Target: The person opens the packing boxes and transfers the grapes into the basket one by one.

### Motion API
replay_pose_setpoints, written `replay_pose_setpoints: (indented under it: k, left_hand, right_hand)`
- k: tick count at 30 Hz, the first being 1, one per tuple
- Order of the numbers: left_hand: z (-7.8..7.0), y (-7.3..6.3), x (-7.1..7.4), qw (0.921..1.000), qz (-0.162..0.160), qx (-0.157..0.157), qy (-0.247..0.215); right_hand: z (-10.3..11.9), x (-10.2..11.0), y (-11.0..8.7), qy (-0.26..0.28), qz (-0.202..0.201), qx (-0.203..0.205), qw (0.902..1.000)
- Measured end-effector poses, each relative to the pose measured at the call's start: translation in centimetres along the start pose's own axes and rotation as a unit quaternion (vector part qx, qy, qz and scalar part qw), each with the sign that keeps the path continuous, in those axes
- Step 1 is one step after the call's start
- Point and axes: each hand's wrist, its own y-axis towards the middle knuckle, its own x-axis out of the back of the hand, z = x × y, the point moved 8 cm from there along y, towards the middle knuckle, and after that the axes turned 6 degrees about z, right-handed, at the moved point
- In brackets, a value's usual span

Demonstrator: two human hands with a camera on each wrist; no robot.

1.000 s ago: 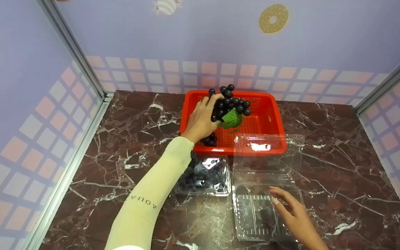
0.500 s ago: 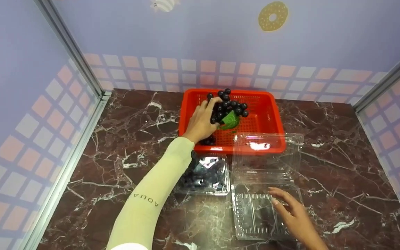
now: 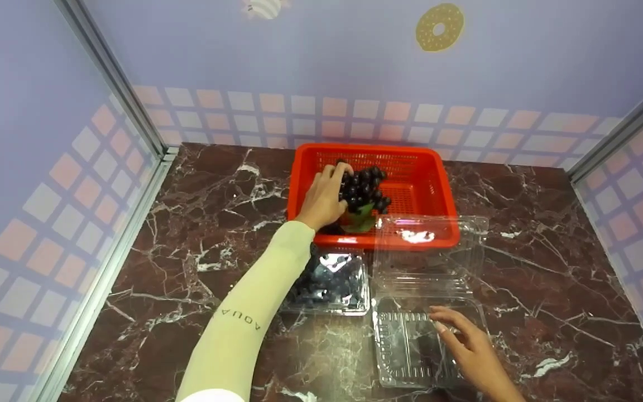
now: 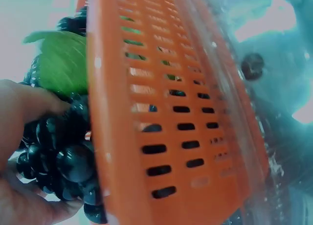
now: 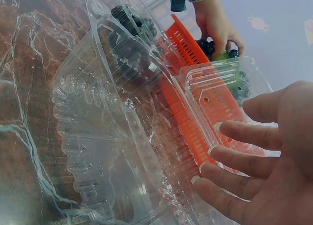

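In the head view my left hand (image 3: 324,198) reaches into the red basket (image 3: 449,195) and grips a bunch of dark grapes (image 3: 363,187). A green leaf (image 3: 360,219) hangs on the bunch's near side. The left wrist view shows thumb and fingers curled round the grapes (image 4: 76,161), close beside the basket's wall (image 4: 112,137). My right hand (image 3: 469,346) hovers over the base of a clear plastic clamshell box (image 3: 405,340). Its fingers (image 5: 244,159) are spread and loosely bent, with nothing in them. The clamshell's raised lid (image 3: 433,262) overlaps the basket's front right corner.
A second clear clamshell (image 3: 335,279), filled with dark grapes, lies to the left of the open one, in front of the basket. More dark grapes (image 3: 330,228) sit in the basket under my left wrist. Patterned walls enclose the marble-look table (image 3: 215,223).
The grape bunch has come lower into the basket and turned, its leaf swinging down toward the near side. My left hand keeps its grip. My right hand has barely moved.
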Motion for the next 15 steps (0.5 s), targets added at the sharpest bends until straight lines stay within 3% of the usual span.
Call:
replay_pose_setpoints:
  k: [5, 11, 15]
  left_hand:
    - [0.47, 0.32, -0.48, 0.9999, 0.007, 0.009, 0.007]
    - [0.84, 0.59, -0.43, 0.9993, 0.010, 0.027, -0.025]
    - [0.53, 0.74, -0.02, 0.9989, 0.002, 0.022, -0.041]
  right_hand:
    - [-0.21, -0.06, -0.06, 0.000, -0.006, 0.003, 1.0000]
    - [-0.64, 0.01, -0.21, 0.000, 0.002, -0.015, 0.9999]
    - [-0.80, 0.17, -0.32, 0.008, 0.004, -0.021, 0.9997]
